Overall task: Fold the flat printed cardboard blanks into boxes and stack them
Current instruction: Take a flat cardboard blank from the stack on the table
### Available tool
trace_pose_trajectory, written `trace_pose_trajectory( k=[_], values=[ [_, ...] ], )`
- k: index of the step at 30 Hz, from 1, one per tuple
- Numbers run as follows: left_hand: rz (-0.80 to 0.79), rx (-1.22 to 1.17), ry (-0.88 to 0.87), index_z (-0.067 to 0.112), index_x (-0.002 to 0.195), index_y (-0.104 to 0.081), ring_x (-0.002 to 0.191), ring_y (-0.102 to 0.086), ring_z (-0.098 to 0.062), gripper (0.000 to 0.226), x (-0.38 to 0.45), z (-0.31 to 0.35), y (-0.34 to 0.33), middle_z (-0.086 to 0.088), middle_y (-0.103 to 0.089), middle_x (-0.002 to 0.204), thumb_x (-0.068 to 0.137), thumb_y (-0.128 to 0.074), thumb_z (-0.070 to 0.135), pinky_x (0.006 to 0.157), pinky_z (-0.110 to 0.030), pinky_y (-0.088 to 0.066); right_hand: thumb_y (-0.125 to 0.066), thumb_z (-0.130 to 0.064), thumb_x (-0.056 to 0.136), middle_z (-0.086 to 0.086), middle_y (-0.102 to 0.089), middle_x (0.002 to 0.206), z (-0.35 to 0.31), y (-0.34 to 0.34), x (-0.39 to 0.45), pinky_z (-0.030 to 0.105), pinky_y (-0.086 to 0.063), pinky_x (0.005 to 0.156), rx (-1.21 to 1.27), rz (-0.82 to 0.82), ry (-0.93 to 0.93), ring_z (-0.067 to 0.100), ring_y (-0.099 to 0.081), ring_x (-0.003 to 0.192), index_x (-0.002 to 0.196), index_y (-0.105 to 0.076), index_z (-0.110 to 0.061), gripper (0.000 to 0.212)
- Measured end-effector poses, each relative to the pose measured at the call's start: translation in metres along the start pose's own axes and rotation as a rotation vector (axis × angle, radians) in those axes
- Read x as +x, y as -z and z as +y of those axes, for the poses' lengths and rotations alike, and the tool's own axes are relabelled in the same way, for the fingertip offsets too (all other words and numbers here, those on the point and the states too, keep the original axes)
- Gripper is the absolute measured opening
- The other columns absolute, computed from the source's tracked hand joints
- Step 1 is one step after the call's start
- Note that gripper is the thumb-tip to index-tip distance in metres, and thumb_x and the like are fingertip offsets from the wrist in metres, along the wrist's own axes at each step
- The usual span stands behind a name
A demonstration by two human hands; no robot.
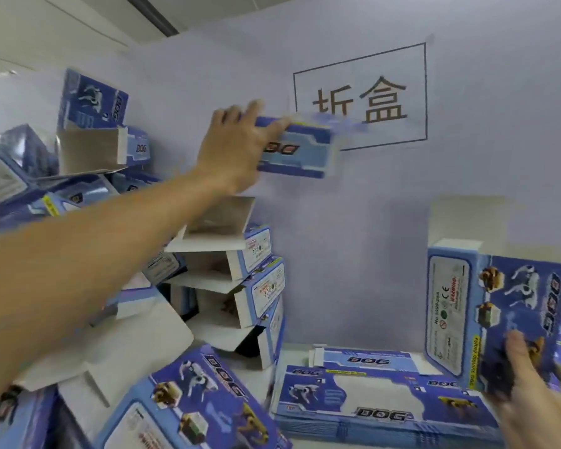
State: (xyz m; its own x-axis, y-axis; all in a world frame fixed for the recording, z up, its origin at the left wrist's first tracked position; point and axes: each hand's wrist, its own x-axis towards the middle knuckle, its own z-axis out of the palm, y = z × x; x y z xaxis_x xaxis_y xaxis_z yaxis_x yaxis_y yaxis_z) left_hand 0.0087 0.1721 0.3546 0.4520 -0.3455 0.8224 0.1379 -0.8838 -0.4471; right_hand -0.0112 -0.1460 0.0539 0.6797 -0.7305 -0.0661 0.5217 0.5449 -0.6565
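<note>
My left hand (237,147) is stretched up and forward and grips a folded blue "DOG" box (305,150) by its left end. The box hangs in the air in front of the wall, above the pile of folded boxes (253,280); it is blurred. At the lower right, my right hand (531,396) holds a second printed box (496,306) upright by its lower part, fingers lying on its front face. A stack of flat printed blanks (370,403) lies on the table below and to the left of that hand.
More folded boxes with open flaps are heaped at the left (91,131) and in the near foreground (201,403). A wall with a framed sign (360,98) closes the back. Another white box (467,222) stands behind the upright one.
</note>
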Motion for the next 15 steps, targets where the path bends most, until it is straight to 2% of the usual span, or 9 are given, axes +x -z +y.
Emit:
trace_pose_trajectory(
  k=[2,5,7,9,12,15],
  values=[
    [-0.134,0.112,-0.003,0.034,0.153,-0.023,0.123,-0.044,-0.037,0.09,-0.001,-0.042,-0.014,-0.009,-0.042,0.145,0.08,-0.071,0.014,0.105,-0.044,-0.029,-0.082,-0.065,0.044,0.009,-0.056,0.139,0.001,-0.002,-0.003,0.049,-0.055,0.08,-0.1,-0.004,0.007,0.032,-0.064,0.101,0.139,-0.045,-0.028,0.109],
    [-0.263,0.138,0.053,0.023,0.149,-0.026,0.126,-0.046,-0.035,0.091,-0.01,-0.086,-0.031,-0.011,-0.049,0.139,0.076,-0.078,0.012,0.105,-0.046,-0.035,-0.081,-0.06,0.047,0.006,-0.058,0.136,0.003,-0.005,-0.006,0.051,-0.052,0.087,-0.129,-0.022,0.015,0.032,-0.062,0.112,0.139,-0.045,-0.028,0.104],
    [-0.335,0.194,0.043,0.021,0.15,-0.027,0.128,-0.045,-0.036,0.09,-0.019,-0.103,-0.044,-0.012,-0.047,0.141,0.078,-0.08,0.015,0.105,-0.045,-0.037,-0.08,-0.059,0.045,0.009,-0.057,0.138,0.007,-0.006,-0.003,0.054,-0.05,0.094,-0.164,-0.029,0.02,0.034,-0.061,0.116,0.139,-0.044,-0.027,0.106],
    [-0.434,0.166,0.096,0.023,0.154,-0.022,0.137,-0.035,-0.038,0.092,-0.026,-0.114,-0.055,-0.015,-0.036,0.151,0.082,-0.079,0.022,0.109,-0.048,-0.035,-0.079,-0.058,0.043,0.01,-0.057,0.139,0.009,-0.006,-0.001,0.056,-0.049,0.097,-0.19,-0.041,0.014,0.035,-0.06,0.118,0.139,-0.044,-0.025,0.107],
    [-0.574,0.082,0.277,0.028,0.157,-0.01,0.147,-0.015,-0.041,0.083,-0.026,-0.12,-0.061,-0.014,-0.016,0.162,0.093,-0.063,0.03,0.114,-0.056,-0.028,-0.08,-0.058,0.042,0.009,-0.058,0.137,0.011,-0.005,0.001,0.058,-0.049,0.096,-0.229,-0.056,-0.003,0.036,-0.06,0.118,0.136,-0.045,-0.027,0.105],
    [-0.555,-0.136,0.46,0.019,0.156,-0.011,0.15,-0.011,-0.039,0.069,-0.022,-0.11,-0.061,-0.017,-0.013,0.163,0.098,-0.045,0.033,0.116,-0.059,-0.023,-0.08,-0.058,0.04,0.009,-0.058,0.137,0.008,-0.005,-0.002,0.059,-0.05,0.091,-0.247,-0.075,-0.032,0.037,-0.06,0.117,0.131,-0.046,-0.035,0.1]
  ],
)
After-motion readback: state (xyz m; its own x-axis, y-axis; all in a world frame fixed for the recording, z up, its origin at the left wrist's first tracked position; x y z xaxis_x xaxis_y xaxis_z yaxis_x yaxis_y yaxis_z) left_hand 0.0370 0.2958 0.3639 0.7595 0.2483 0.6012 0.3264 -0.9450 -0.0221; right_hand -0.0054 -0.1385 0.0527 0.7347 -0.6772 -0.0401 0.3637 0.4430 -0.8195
